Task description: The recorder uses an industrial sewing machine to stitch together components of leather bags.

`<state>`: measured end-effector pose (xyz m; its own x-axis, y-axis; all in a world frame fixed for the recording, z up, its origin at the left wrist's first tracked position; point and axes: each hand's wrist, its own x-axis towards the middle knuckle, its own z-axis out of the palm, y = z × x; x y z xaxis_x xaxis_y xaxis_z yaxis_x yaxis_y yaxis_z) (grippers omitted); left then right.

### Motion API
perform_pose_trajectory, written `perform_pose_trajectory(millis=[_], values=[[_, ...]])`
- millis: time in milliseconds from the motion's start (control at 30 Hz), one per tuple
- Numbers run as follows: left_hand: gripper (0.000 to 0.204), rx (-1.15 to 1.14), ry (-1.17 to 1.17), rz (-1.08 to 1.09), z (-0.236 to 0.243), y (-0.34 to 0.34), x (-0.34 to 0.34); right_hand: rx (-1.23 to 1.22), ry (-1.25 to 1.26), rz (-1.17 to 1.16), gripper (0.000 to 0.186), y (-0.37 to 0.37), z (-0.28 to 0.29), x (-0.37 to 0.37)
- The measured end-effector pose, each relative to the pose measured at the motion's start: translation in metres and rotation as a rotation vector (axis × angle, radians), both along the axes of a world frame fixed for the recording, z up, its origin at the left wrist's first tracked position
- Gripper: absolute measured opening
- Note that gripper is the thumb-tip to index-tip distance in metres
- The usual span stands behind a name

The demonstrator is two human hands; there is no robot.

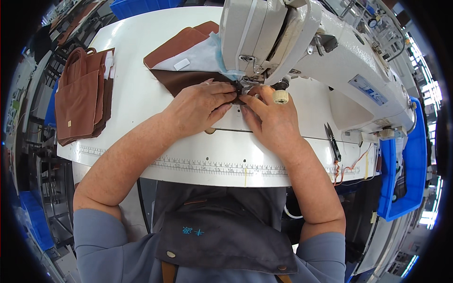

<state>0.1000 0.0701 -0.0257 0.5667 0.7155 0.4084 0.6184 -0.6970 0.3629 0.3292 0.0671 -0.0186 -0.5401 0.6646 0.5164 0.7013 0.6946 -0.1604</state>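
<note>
Pinching the dark brown fabric piece (188, 79) flat under the sewing machine (302, 42) on the counter (137, 108), both hands press fingertips together at its edge. Left hand (200, 104) and right hand (271, 115) suit it: the cloth looks light, limp, best held near the needle.

Bags (80, 96) lie left on the table (132, 94); sewing machine (302, 42) behind, snips (333, 141) right
</note>
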Motion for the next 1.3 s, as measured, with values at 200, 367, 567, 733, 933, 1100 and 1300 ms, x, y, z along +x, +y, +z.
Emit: perform_pose_trajectory(millis=[200,367,567,733,933,1100,1300], values=[[0.026,-0.016,0.041,0.004,0.000,0.017,-0.006,-0.015,-0.012,-0.017,0.025,-0.003,0.003,-0.001],[0.024,-0.061,-0.025,0.038,-0.001,0.028,-0.007,-0.062,0.027,-0.008,0.029,-0.001,0.001,0.002],[0.028,0.312,0.050,0.290,0.009,0.025,-0.008,-0.110,0.032,-0.015,0.029,0.000,0.000,0.003],[0.022,-0.007,0.300,0.387,0.011,0.045,-0.016,-0.131,0.034,-0.003,0.029,-0.001,0.001,0.002],[0.019,-0.101,0.350,0.675,0.019,0.053,-0.013,-0.113,0.031,0.018,0.029,-0.001,0.004,0.001],[0.030,-0.396,0.385,0.595,0.042,-0.010,-0.012,-0.071,0.055,0.044,0.028,-0.001,0.002,0.005],[0.065,-0.468,-0.090,0.521,0.079,-0.072,-0.053,-0.018,0.047,0.042,0.025,-0.001,0.001,0.008]])
